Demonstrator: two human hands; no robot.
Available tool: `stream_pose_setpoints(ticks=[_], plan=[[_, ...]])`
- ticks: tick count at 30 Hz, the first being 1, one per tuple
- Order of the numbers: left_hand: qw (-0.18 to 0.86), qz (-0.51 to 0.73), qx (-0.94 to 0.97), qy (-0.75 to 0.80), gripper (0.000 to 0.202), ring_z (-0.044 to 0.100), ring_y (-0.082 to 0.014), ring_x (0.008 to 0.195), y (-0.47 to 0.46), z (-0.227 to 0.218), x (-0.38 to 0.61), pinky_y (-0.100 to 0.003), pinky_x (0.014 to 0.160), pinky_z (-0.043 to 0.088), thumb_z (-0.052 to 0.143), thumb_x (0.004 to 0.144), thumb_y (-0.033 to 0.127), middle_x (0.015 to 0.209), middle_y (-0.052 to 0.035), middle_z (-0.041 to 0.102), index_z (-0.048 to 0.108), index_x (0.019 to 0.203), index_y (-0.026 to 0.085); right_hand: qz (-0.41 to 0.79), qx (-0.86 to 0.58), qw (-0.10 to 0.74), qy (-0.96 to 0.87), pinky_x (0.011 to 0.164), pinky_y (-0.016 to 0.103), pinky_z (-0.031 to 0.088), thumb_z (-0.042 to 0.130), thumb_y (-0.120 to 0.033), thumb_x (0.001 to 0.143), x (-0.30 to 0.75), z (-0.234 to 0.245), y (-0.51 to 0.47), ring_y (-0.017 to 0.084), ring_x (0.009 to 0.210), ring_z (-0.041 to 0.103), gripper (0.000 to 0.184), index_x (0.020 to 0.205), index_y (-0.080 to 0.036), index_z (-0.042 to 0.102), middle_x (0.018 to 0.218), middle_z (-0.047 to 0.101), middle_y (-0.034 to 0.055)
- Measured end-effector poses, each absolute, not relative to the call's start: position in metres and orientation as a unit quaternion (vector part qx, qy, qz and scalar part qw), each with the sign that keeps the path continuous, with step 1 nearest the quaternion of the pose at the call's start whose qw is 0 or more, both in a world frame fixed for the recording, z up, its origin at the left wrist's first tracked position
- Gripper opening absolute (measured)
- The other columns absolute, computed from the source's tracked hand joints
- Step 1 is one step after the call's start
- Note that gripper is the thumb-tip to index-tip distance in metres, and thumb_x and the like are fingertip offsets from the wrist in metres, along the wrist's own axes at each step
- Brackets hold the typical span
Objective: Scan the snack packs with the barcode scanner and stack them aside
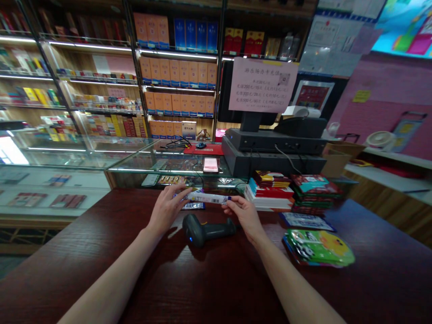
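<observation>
Both my hands hold a long, thin white packet (208,197) with a barcode-like print, level above the dark wooden counter (101,252). My left hand (168,208) pinches its left end with fingers curled. My right hand (243,215) pinches its right end between thumb and fingers. Just below the packet a dark grey barcode scanner (206,229) lies on its side on the counter, between my wrists. A small blue-purple packet (193,206) lies flat under the left end.
Stacks of red and green packets (293,189) stand to the right, with flat colourful pouches (319,247) nearer. A black till with a screen and paper notice (266,135) stands behind. A glass display case (141,162) and stocked shelves (178,76) fill the back.
</observation>
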State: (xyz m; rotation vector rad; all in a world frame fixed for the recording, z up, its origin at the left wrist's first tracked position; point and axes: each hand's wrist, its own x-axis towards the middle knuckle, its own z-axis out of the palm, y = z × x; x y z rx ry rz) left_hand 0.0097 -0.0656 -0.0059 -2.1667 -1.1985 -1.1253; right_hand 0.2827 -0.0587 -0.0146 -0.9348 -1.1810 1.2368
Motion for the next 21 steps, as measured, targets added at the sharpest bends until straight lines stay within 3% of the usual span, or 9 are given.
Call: stream_pose_setpoints(ticks=[5, 10, 14, 21], plan=[[0.247, -0.358, -0.771, -0.465, 0.035, 0.059, -0.023, 0.1, -0.065, -0.005, 0.004, -0.04, 0.089, 0.048, 0.058, 0.095, 0.03, 0.108, -0.0077, 0.068, 0.064, 0.129, 0.024, 0.524, -0.395, 0.543, -0.524, 0.067, 0.027, 0.052, 0.08, -0.049, 0.071, 0.283, -0.017, -0.058, 0.016, 0.072, 0.07, 0.044, 0.1, -0.018, 0.073, 0.089, 0.079, 0.0078], [0.251, -0.349, -0.753, -0.499, 0.034, 0.056, -0.0253, 0.106, -0.062, -0.009, -0.007, -0.04, 0.091, 0.044, 0.06, 0.094, 0.03, 0.111, -0.0072, 0.068, 0.064, 0.128, 0.026, 0.51, -0.402, 0.529, -0.547, 0.074, 0.033, 0.054, 0.076, -0.05, 0.075, 0.283, -0.017, -0.057, 0.02, 0.083, 0.072, 0.052, 0.115, -0.019, 0.069, 0.103, 0.078, 0.0102], [0.255, -0.342, -0.736, -0.525, 0.034, 0.056, -0.0268, 0.109, -0.059, -0.012, -0.018, -0.041, 0.092, 0.043, 0.062, 0.092, 0.029, 0.113, -0.0073, 0.068, 0.066, 0.126, 0.027, 0.473, -0.394, 0.505, -0.605, 0.086, 0.039, 0.053, 0.073, -0.049, 0.078, 0.284, -0.017, -0.059, 0.023, 0.093, 0.072, 0.049, 0.117, -0.02, 0.067, 0.103, 0.077, 0.0098], [0.267, -0.348, -0.702, -0.56, 0.034, 0.056, -0.0276, 0.105, -0.056, -0.014, -0.036, -0.041, 0.087, 0.045, 0.066, 0.09, 0.03, 0.113, -0.0077, 0.068, 0.068, 0.124, 0.027, 0.379, -0.376, 0.377, -0.757, 0.099, 0.041, 0.047, 0.068, -0.039, 0.085, 0.288, -0.014, -0.068, 0.023, 0.108, 0.066, 0.045, 0.127, -0.025, 0.062, 0.116, 0.073, 0.0056]])
